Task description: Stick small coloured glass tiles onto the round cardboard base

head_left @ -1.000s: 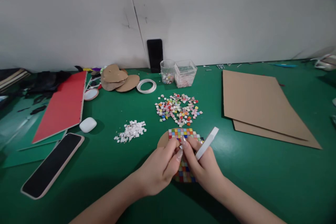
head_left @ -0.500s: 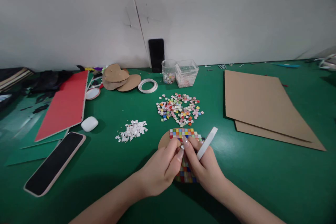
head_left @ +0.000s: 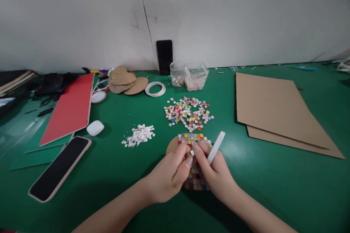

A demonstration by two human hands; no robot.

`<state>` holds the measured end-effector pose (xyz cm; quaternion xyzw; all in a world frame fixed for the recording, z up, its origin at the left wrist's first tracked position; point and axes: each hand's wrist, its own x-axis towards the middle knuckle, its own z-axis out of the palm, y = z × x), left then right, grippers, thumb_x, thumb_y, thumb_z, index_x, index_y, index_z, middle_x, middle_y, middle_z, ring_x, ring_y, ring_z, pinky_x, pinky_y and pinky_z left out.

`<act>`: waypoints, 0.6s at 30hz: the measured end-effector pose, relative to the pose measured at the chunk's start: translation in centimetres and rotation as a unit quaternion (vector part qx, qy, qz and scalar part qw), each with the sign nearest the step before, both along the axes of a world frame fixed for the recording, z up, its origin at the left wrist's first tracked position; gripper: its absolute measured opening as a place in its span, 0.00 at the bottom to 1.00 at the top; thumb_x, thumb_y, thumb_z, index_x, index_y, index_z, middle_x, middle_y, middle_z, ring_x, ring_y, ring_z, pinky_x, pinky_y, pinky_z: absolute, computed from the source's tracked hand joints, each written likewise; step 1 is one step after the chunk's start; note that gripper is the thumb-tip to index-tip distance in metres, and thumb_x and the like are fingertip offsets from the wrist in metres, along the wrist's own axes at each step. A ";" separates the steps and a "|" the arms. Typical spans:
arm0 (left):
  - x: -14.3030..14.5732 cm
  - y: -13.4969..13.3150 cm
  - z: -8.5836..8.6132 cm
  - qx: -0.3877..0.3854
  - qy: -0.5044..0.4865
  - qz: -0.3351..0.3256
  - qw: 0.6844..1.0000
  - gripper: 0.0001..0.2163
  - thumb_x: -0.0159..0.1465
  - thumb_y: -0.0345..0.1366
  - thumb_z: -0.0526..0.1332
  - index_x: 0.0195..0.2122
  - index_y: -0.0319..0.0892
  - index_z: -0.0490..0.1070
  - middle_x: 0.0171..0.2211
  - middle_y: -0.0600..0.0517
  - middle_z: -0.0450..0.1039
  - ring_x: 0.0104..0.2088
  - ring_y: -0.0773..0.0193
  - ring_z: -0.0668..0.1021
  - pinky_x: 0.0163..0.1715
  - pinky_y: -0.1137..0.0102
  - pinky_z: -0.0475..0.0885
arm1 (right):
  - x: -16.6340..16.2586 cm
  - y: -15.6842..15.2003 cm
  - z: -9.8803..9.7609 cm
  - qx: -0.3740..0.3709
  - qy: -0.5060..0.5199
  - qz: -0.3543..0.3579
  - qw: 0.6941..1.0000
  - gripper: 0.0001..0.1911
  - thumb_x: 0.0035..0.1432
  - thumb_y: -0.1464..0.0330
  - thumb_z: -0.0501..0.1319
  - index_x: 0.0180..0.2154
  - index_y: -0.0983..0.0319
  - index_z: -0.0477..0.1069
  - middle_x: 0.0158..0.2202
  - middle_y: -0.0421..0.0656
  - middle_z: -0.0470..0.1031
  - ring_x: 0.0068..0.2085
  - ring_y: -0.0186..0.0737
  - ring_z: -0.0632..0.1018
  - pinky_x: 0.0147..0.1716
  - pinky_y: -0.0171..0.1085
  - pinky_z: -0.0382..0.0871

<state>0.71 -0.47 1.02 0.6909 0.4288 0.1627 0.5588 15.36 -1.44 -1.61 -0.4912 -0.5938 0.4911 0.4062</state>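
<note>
Over a round cardboard disc (head_left: 172,146) partly covered with rows of coloured mosaic tiles (head_left: 194,180), my two hands meet. My left hand (head_left: 171,173) is closed, thumb and forefinger pinching a small pale tile (head_left: 191,152). My right hand (head_left: 214,165) is closed round a flat white stick (head_left: 216,147), which slants up to the right; its thumb and fingertips are close beside the tile. Past the disc lies a loose pile of coloured tiles (head_left: 188,112), and to the left a heap of white paper squares (head_left: 139,135). My hands hide the disc's middle.
A clear cup (head_left: 177,74) and a square clear box (head_left: 196,76) stand at the back near a tape roll (head_left: 155,89) and cardboard discs (head_left: 138,85). Cardboard sheets (head_left: 273,105) lie right. A phone (head_left: 60,169), white case (head_left: 95,128) and red board (head_left: 69,107) lie left.
The view has shifted slightly. My fingertips have parted a little, so the pale tile in my left hand shows more. The white stick stays in my right hand.
</note>
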 end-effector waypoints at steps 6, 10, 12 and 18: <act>-0.1 0.0 0.1 0.015 -0.010 -0.012 1.000 0.09 0.66 0.40 0.41 0.33 0.42 0.53 0.24 0.57 0.57 0.23 0.70 0.61 0.24 0.73 0.58 | 0.0 0.2 0.1 0.008 -0.007 -0.007 1.000 0.16 0.62 0.64 0.47 0.23 0.61 0.58 0.20 0.36 0.58 0.24 0.32 0.62 0.24 0.31 0.59; 0.0 0.1 0.2 0.023 -0.003 -0.010 1.000 0.09 0.66 0.39 0.40 0.33 0.42 0.54 0.25 0.57 0.57 0.24 0.70 0.61 0.23 0.73 0.57 | 0.0 0.1 0.1 0.017 -0.022 -0.007 1.000 0.15 0.62 0.65 0.47 0.23 0.60 0.57 0.20 0.36 0.57 0.23 0.32 0.62 0.22 0.31 0.58; 0.0 0.1 0.2 0.025 -0.001 -0.008 1.000 0.09 0.66 0.39 0.40 0.33 0.42 0.54 0.24 0.57 0.56 0.23 0.70 0.61 0.22 0.73 0.56 | 0.0 0.1 0.0 0.018 -0.022 -0.004 1.000 0.15 0.62 0.65 0.47 0.24 0.60 0.57 0.20 0.36 0.58 0.23 0.32 0.62 0.22 0.31 0.58; 0.2 0.0 0.3 0.021 0.013 0.000 1.000 0.09 0.66 0.39 0.41 0.33 0.43 0.53 0.22 0.58 0.55 0.21 0.70 0.60 0.21 0.72 0.55 | 0.1 0.0 -0.2 0.038 -0.045 0.003 0.998 0.14 0.63 0.65 0.47 0.25 0.60 0.57 0.20 0.36 0.59 0.22 0.32 0.63 0.23 0.32 0.57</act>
